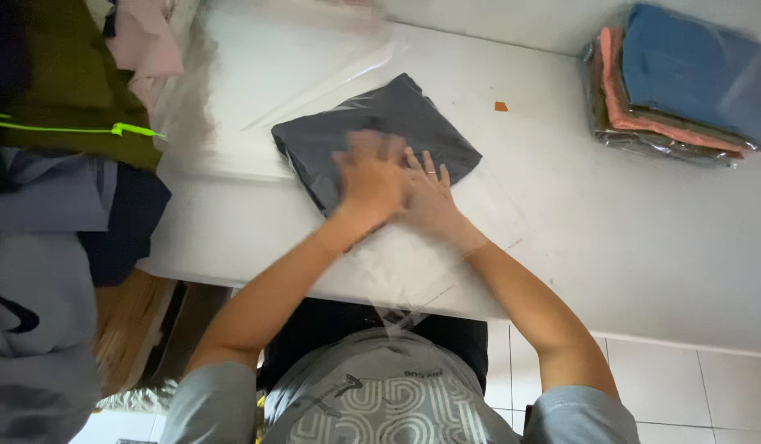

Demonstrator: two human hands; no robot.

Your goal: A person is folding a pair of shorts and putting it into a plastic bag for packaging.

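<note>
Pressing flat with both open palms, left hand (pixel 371 179) and right hand (pixel 430 197), you are smoothing the bagged dark garment (pixel 376 136); keep strokes even.

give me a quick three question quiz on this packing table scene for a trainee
1. True or false: both hands press flat on the dark folded garment.
2. Where is the stack of bagged garments? A) far right of the white table B) under the left hand C) on the floor
3. What does the dark folded garment lie in?

Key
1. True: the left hand and right hand lie on its near edge, fingers spread.
2. A
3. A clear plastic bag, its open end toward the person.
</note>
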